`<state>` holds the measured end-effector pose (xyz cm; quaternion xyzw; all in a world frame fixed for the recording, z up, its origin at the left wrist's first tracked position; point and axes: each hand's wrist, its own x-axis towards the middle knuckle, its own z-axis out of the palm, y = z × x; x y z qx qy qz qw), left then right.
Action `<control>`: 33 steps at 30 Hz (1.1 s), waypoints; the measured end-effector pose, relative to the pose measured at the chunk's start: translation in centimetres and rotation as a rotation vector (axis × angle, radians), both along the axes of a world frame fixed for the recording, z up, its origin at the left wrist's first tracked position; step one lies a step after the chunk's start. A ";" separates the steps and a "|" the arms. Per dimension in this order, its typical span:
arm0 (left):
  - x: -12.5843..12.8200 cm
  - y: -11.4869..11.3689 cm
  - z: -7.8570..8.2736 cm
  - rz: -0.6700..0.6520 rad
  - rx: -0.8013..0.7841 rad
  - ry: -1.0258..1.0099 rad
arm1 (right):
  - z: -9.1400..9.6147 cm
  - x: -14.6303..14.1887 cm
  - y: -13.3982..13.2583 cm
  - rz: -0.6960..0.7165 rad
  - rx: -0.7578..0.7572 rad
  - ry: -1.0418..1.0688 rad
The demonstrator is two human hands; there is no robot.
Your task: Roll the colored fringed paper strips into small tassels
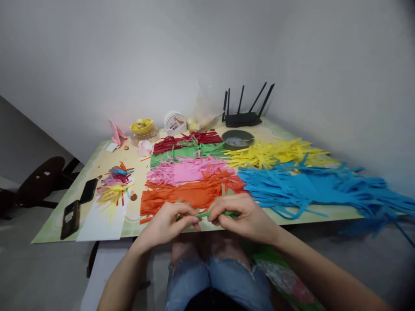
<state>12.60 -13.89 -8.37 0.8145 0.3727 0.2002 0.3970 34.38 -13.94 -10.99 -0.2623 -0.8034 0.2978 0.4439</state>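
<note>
The left hand (pixel 168 222) and the right hand (pixel 244 218) meet above the lap, at the near edge of the table (pixel 48 229). Each has its fingers curled closed in a pinch on one end of a green paper strip (pixel 205 214), which we see stretched between the two hands. Just beyond the knuckles lies a heap of orange strips (pixel 191 193). Behind it, in turn, we find pink strips (pixel 186 170), green strips (pixel 189 151) and red strips (pixel 186 140). Beyond and to the right of the right hand spreads a broad mass of blue strips (pixel 311 188), with yellow strips (pixel 275 153) farther off. A dark bowl (pixel 237 139) and a black router (pixel 244 117) stand farthest from the hands, near the wall. To the left of the left hand we note a white sheet (pixel 100 223), a small mixed heap of strips (pixel 115 186) and two dark phones (pixel 88 190), well apart from the fingers.
</note>
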 end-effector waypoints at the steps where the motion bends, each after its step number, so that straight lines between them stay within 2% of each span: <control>1: 0.1 0.1 -0.3 -0.003 0.032 0.009 | -0.3 0.1 0.0 -0.002 0.016 -0.005; 3: 0.1 0.3 -1.0 0.012 0.187 0.035 | -0.8 0.6 -0.1 -0.003 0.049 -0.024; 6: -0.2 0.7 -2.1 0.032 0.593 0.134 | -1.1 1.5 0.1 -0.005 -0.007 -0.083; 9: -0.5 1.4 -3.0 0.002 0.977 0.180 | -0.6 2.1 1.0 0.026 -0.299 -0.127; 11: -0.7 2.0 -3.4 -0.041 1.085 0.150 | -0.5 1.8 2.0 0.093 -0.514 -0.123; 13: -0.8 2.5 -3.8 -0.068 1.048 0.133 | -0.9 1.1 2.9 0.204 -0.664 -0.094; 16: -0.8 2.9 -4.9 -0.036 0.856 0.157 | -2.5 -0.1 3.7 0.322 -0.801 0.027; 19: -0.2 3.0 -6.5 0.102 0.766 0.094 | -3.6 -0.9 3.6 0.252 -0.849 0.163; 22: 1.4 2.9 -7.7 0.313 0.744 -0.086 | -3.5 -1.1 3.3 0.164 -0.785 0.251; 26: 3.9 3.1 -7.5 0.533 0.617 -0.360 | -2.1 -1.0 4.1 0.130 -0.610 0.318; 30: 5.9 4.5 -7.0 0.589 0.303 -0.558 | -1.4 -0.7 6.1 -0.076 -0.402 0.268; 33: 6.8 6.0 -7.7 0.662 0.137 -0.618 | -1.9 -1.1 7.1 -0.219 -0.318 0.198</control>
